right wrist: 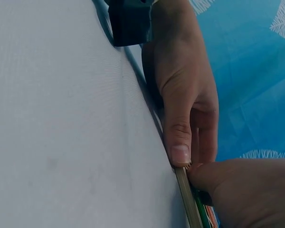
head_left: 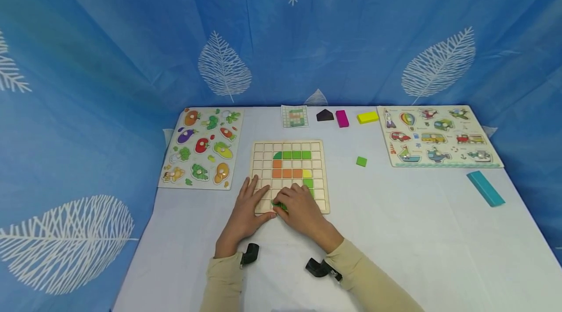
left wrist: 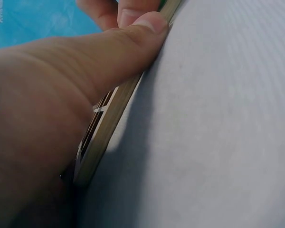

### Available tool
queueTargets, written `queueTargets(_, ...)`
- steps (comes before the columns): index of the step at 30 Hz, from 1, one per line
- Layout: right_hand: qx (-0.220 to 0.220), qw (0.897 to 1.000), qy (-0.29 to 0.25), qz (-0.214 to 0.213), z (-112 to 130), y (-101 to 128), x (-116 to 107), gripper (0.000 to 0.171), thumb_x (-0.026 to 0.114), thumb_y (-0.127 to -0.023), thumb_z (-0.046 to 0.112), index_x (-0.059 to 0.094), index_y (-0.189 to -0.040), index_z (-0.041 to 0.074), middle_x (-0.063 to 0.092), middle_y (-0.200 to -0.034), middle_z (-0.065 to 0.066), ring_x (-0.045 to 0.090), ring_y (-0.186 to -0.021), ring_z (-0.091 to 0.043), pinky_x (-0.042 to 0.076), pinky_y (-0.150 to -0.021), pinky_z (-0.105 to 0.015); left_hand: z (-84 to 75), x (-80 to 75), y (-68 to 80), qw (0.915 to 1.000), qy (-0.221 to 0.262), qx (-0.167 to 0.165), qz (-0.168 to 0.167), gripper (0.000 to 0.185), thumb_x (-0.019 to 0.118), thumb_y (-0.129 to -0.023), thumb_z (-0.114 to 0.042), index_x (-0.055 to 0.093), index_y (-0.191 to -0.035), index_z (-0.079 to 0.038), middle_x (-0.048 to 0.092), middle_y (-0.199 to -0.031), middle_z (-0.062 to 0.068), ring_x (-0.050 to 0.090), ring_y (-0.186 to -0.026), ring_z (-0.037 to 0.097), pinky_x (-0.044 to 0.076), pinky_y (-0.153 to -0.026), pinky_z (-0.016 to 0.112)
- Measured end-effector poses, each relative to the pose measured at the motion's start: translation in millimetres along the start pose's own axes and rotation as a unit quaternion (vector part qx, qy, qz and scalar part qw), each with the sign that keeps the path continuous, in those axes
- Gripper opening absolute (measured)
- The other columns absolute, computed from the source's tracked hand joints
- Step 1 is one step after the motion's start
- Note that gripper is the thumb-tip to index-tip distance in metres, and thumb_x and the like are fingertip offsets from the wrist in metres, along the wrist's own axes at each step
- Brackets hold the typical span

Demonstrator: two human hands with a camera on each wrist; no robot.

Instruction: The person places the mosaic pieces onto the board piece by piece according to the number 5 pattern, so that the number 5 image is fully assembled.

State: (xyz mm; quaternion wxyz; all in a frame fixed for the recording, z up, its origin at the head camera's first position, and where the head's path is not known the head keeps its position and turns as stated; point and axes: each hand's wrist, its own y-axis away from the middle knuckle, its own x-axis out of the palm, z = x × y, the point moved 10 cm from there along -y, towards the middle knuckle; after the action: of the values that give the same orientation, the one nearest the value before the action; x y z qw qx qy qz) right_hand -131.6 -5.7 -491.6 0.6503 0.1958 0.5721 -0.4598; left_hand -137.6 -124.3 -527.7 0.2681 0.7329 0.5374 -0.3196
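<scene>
White tablecloth (head_left: 395, 234), blue leaf-print curtain (head_left: 110, 58) behind and on both sides.

Wooden grid board (head_left: 290, 147) sits centre, directly in front of me, nearly square, edges running parallel to the table edges. Green, orange and one yellow tile already in its cells; the coloured column runs away from me with a green row across its top.

My left hand (head_left: 247, 209) lies flat on the board's near-left corner, fingers straight and spread, thumb pressed along the near edge. Left wrist view confirms the thumb on the board's rim (left wrist: 109, 128).

My right hand (head_left: 300, 208) is at the board's near edge, fingers curled, pinching a small green tile (head_left: 279, 205) over the near row, just left of centre. Tile is mostly hidden by my fingers, so I can't tell its orientation or long axis. Right wrist view shows a sliver of green by the rim (right wrist: 200, 209) under my thumb.

Elsewhere:
- pattern card (head_left: 294, 116) just beyond the board
- dark house-shaped block (head_left: 325, 115), magenta block (head_left: 342, 118), yellow block (head_left: 367, 117) in a row at the far edge
- loose green square tile (head_left: 361, 161) right of the board
- teal bar (head_left: 485, 188) far right, long axis diagonal
- vegetable peg puzzle (head_left: 202, 148) left, vehicle peg puzzle (head_left: 439, 136) right
</scene>
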Motion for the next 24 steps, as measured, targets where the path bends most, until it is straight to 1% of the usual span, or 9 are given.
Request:
queueTargets(4,0.012,1.0,0.013,-0.012,-0.5,1.4,-1.3,0.012,0.076,-0.092,0.037,0.076,-0.093,0.026,0.073,-0.098,0.009,0.052,-0.079,-0.014,0.035,-0.072,-0.033,0.1,0.5,-0.1,1.0,-0.001,-0.003,0.002,0.077,0.083,-0.084,-0.037,0.052,-0.15,-0.014,0.019,-0.17,0.017,0.008,-0.158,0.044,0.027,-0.118,0.07)
queueTargets(8,0.025,0.999,0.025,-0.023,-1.5,2.4,-2.6,0.013,0.077,-0.092,0.038,0.075,-0.091,0.026,0.072,-0.097,0.009,0.052,-0.08,-0.014,0.037,-0.073,-0.035,0.4,0.7,-0.4,1.0,-0.001,-0.005,0.002,0.077,0.083,-0.084,-0.036,0.052,-0.15,-0.014,0.019,-0.17,0.017,0.008,-0.158,0.043,0.027,-0.118,0.07)
queueTargets(12,0.036,0.999,0.022,-0.03,-3.4,3.9,-4.3,0.013,0.078,-0.091,0.037,0.074,-0.089,0.025,0.071,-0.097,0.008,0.054,-0.083,-0.015,0.039,-0.075,-0.036,-0.6,0.7,-0.7,1.0,0.0,-0.002,0.0,0.077,0.084,-0.083,-0.035,0.052,-0.15,-0.014,0.02,-0.17,0.017,0.009,-0.158,0.044,0.027,-0.118,0.07)
queueTargets(16,0.045,0.998,0.004,-0.034,-7.8,7.7,-7.5,0.013,0.08,-0.089,0.035,0.073,-0.091,0.024,0.071,-0.099,0.008,0.055,-0.087,-0.016,0.039,-0.077,-0.037,-1.5,1.4,-0.8,1.0,0.0,-0.002,0.005,0.079,0.084,-0.082,-0.036,0.052,-0.15,-0.014,0.019,-0.17,0.017,0.008,-0.158,0.043,0.026,-0.118,0.07)
queueTargets(20,0.067,0.996,-0.035,-0.049,-24.0,17.0,-16.6,0.02,0.084,-0.085,0.036,0.072,-0.094,0.023,0.071,-0.101,0.007,0.056,-0.089,-0.018,0.039,-0.078,-0.039,-0.2,2.1,-0.4,0.9999,0.0,-0.01,0.01,0.079,0.084,-0.082,-0.036,0.051,-0.151,-0.014,0.018,-0.171,0.016,0.006,-0.159,0.042,0.026,-0.118,0.07)
queueTargets(22,0.09,0.992,-0.058,-0.061,-40.0,24.0,-23.6,0.022,0.084,-0.083,0.037,0.073,-0.094,0.021,0.071,-0.101,0.005,0.057,-0.091,-0.019,0.039,-0.078,-0.039,0.7,1.9,0.2,0.9998,0.002,-0.015,0.01,0.08,0.085,-0.082,-0.036,0.051,-0.151,-0.014,0.018,-0.171,0.016,0.006,-0.159,0.041,0.025,-0.119,0.069)
queueTargets(24,0.12,0.986,-0.083,-0.078,-61.6,33.2,-32.4,0.023,0.085,-0.083,0.035,0.074,-0.095,0.018,0.072,-0.101,0.002,0.058,-0.092,-0.022,0.04,-0.079,-0.041,0.6,1.5,0.2,0.9998,0.005,-0.016,0.009,0.08,0.085,-0.082,-0.035,0.051,-0.15,-0.014,0.019,-0.171,0.016,0.006,-0.159,0.042,0.026,-0.119,0.069)
